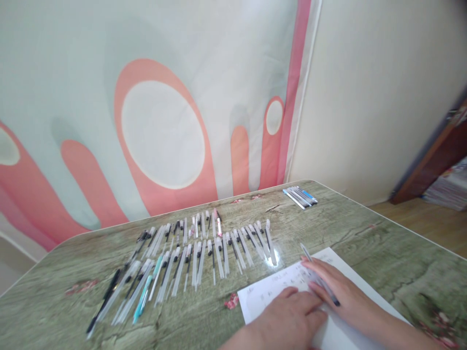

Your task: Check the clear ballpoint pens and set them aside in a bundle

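Note:
A sheet of white paper point(359, 287) with a few lines of faint marks lies at the near right of the table. My left hand point(282, 318) rests palm down on its lower part, fingers spread and holding nothing. Over the paper's upper right, my right hand point(341, 287) is closed around a clear pen point(307, 252) with a dark end. The pen slants across the fingers; which end is the writing tip I cannot tell. Left of the paper, rows of disassembled pen parts point(175, 272), clear tubes, caps and dark refills, lie side by side.
A bundle of pens point(301, 196) lies near the table's far right corner. Among the parts at the left are a teal pen point(143, 297) and a pink-and-white pen point(219, 226). The wood-patterned table point(350, 218) meets a patterned backdrop point(182, 39) behind it.

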Motion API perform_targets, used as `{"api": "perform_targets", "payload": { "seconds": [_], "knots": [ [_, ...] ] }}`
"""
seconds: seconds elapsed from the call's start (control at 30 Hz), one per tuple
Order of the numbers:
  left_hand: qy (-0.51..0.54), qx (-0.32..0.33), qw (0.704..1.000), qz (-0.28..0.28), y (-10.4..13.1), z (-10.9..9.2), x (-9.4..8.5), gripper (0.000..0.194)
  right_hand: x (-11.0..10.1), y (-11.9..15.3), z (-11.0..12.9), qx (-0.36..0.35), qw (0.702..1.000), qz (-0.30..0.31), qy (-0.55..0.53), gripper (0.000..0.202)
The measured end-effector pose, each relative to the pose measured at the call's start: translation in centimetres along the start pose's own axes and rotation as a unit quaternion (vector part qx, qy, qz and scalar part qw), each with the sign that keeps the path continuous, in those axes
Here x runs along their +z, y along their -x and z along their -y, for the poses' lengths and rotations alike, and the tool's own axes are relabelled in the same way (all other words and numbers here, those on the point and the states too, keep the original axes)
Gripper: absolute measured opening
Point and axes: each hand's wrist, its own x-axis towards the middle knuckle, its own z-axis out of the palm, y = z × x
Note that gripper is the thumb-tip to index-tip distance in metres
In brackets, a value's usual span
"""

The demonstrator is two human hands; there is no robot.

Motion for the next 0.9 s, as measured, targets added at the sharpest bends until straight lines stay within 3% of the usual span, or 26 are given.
{"api": "perform_targets", "payload": {
  "seconds": [0.2,0.47,0.77,0.9],
  "knots": [
    [-0.026,-0.002,1.0,-0.015,-0.1,0.4,0.9,0.033,0.4,0.0,-0.2,-0.011,1.0,0.014,-0.017,0.039],
    [-0.009,-0.022,1.0,-0.004,-0.1,0.2,0.7,0.034,0.4,0.2,-0.5,-0.028,0.999,0.011,-0.026,0.04],
    [0.034,-0.012,0.999,0.007,0.2,-0.3,-0.9,0.053,0.3,0.1,-0.5,-0.041,0.999,0.006,-0.019,0.039],
    [0.026,-0.036,0.999,-0.008,0.5,-0.8,-1.8,0.051,-0.1,-0.2,-0.5,-0.042,0.999,0.005,-0.013,0.038]
  ]
}}
